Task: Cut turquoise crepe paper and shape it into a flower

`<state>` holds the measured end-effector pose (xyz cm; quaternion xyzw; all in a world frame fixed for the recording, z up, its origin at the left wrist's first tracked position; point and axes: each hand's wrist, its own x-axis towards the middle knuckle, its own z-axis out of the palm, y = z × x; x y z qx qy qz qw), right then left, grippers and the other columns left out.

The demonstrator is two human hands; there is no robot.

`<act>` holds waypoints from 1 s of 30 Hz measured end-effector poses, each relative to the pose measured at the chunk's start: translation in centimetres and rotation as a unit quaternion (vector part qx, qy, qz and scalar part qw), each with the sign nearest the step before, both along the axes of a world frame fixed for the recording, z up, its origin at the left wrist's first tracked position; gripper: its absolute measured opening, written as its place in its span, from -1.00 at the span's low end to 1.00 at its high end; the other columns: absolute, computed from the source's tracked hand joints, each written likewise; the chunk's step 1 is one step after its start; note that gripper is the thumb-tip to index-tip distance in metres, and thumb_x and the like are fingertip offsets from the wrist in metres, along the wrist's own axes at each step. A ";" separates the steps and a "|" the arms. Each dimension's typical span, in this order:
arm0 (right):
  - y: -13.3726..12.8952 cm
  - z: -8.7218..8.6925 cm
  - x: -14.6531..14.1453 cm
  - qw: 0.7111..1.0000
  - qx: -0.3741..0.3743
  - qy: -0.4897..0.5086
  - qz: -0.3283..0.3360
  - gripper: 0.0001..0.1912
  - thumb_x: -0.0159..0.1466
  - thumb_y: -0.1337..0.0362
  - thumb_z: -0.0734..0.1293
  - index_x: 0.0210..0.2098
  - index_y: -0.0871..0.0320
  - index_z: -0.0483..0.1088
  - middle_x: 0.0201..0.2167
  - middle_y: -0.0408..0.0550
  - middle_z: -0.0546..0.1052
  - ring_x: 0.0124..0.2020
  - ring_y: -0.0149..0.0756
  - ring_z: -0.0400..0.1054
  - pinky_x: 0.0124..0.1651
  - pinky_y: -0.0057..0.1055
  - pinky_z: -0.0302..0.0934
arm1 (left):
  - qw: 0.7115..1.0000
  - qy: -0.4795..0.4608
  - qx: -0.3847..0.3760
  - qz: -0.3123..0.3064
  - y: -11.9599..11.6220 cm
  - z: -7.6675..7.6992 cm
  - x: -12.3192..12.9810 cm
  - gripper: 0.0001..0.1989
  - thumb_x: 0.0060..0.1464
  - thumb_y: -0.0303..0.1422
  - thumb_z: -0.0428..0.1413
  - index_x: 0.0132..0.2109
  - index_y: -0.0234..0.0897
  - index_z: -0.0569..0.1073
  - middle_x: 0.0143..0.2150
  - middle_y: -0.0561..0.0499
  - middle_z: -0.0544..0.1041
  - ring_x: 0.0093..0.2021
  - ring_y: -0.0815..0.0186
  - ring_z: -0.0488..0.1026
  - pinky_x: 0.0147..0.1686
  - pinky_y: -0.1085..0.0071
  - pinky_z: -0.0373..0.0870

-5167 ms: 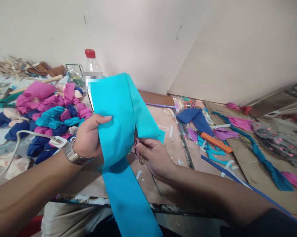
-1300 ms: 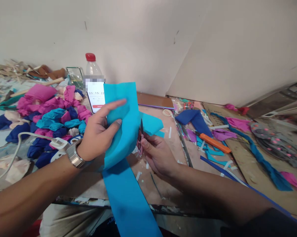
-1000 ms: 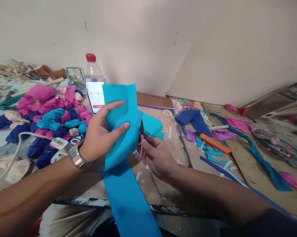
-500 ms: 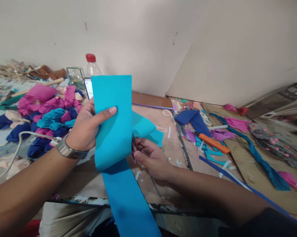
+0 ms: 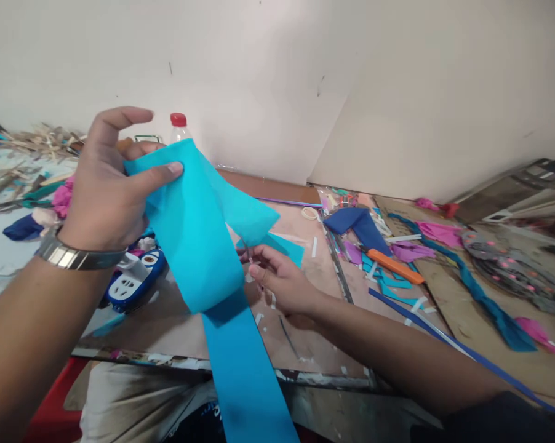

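Note:
A long turquoise strip hangs from my left hand, its top edge pinched under the thumb while the index finger is raised. The strip curls at the bottom and its lower length drops over the table's front edge toward my lap. My right hand holds small scissors just right of the curl, their blades pointing up and partly hidden. Behind them a pointed turquoise flap spreads out, and a flat turquoise piece lies on the table.
A power strip sits below my left wrist. Behind my left hand stands a bottle with a red cap. On the right lie an orange cutter, a dark blue piece, pink scraps and a twisted teal strip.
My left hand has moved left and up, pulling the strip's top into a slant. The power strip is now uncovered. My right hand has barely moved.

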<state>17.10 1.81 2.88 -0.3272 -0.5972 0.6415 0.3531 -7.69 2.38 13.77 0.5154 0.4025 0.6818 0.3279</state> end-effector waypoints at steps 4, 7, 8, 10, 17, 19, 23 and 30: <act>0.8 0.2 0.8 0.996 -0.033 -0.077 0.040 -0.56 0.25 -0.08 0.46 -0.12 0.12 0.39 -0.30 -0.15 0.48 -0.37 -0.42 0.32 -0.41 -0.52 0.17 | 0.996 0.074 -0.008 0.047 1.1 -0.5 -1.6 -0.51 -0.07 -0.49 0.43 0.03 -0.14 0.53 -0.23 0.14 0.56 -0.15 0.30 0.41 -0.16 0.37 0.30; -0.3 0.4 1.3 0.984 -0.125 -0.072 0.106 -0.54 0.29 -0.14 0.40 -0.12 0.10 0.34 -0.36 -0.19 0.45 -0.46 -0.47 0.34 -0.54 -0.58 0.06 | 0.993 0.100 -0.043 0.054 1.8 -0.9 -2.1 -0.58 -0.08 -0.46 0.44 -0.04 -0.20 0.57 -0.26 0.10 0.54 -0.16 0.28 0.38 -0.20 0.37 0.30; -0.7 0.4 1.4 0.978 -0.151 -0.069 0.128 -0.53 0.28 -0.15 0.40 -0.12 0.09 0.32 -0.38 -0.21 0.44 -0.48 -0.49 0.34 -0.57 -0.60 0.03 | 0.990 0.120 -0.047 0.057 1.9 -0.9 -2.0 -0.61 -0.06 -0.44 0.43 -0.05 -0.21 0.58 -0.24 0.10 0.53 -0.13 0.28 0.38 -0.17 0.38 0.31; -1.5 0.3 1.5 0.967 -0.182 -0.062 0.167 -0.52 0.26 -0.16 0.42 -0.13 0.09 0.31 -0.43 -0.25 0.42 -0.52 -0.50 0.32 -0.57 -0.60 0.06 | 0.985 0.157 -0.040 0.062 1.9 -0.7 -1.7 -0.65 -0.03 -0.42 0.41 -0.06 -0.20 0.58 -0.24 0.12 0.51 -0.09 0.30 0.36 -0.06 0.40 0.32; -1.7 1.0 2.4 0.973 -0.156 0.023 0.171 -0.52 0.23 -0.09 0.49 -0.11 0.14 0.38 -0.33 -0.19 0.47 -0.39 -0.43 0.44 -0.39 -0.52 0.26 | 0.989 0.145 -0.020 0.031 1.0 1.1 -0.6 -0.67 0.02 -0.41 0.38 -0.04 -0.26 0.57 -0.21 0.16 0.49 0.02 0.30 0.35 0.18 0.39 0.24; -2.0 1.9 2.7 0.979 -0.129 0.052 0.147 -0.55 0.23 -0.05 0.50 -0.12 0.14 0.42 -0.23 -0.13 0.48 -0.28 -0.41 0.46 -0.24 -0.47 0.32 | 0.991 0.133 -0.002 0.028 1.0 1.6 -0.7 -0.61 0.00 -0.40 0.40 0.00 -0.30 0.55 -0.21 0.15 0.50 0.01 0.30 0.38 0.16 0.37 0.28; -4.0 4.2 3.3 0.985 -0.063 0.076 0.140 -0.60 0.28 -0.04 0.46 -0.09 0.12 0.42 -0.14 -0.05 0.50 -0.19 -0.32 0.47 -0.11 -0.34 0.33 | 0.987 0.152 0.040 0.034 0.6 2.9 -0.9 -0.54 0.00 -0.39 0.41 0.05 -0.34 0.53 -0.23 0.17 0.49 -0.07 0.38 0.43 0.13 0.39 0.35; -8.3 6.0 3.6 0.929 -0.141 0.000 0.341 -0.65 0.38 0.01 0.37 -0.07 0.13 0.30 -0.10 0.10 0.57 -0.19 -0.32 0.48 -0.10 -0.34 0.33 | 0.966 0.239 0.091 0.049 1.3 4.2 -1.0 -0.51 0.08 -0.28 0.28 0.12 -0.40 0.49 -0.20 0.14 0.53 -0.09 0.35 0.52 -0.13 0.44 0.42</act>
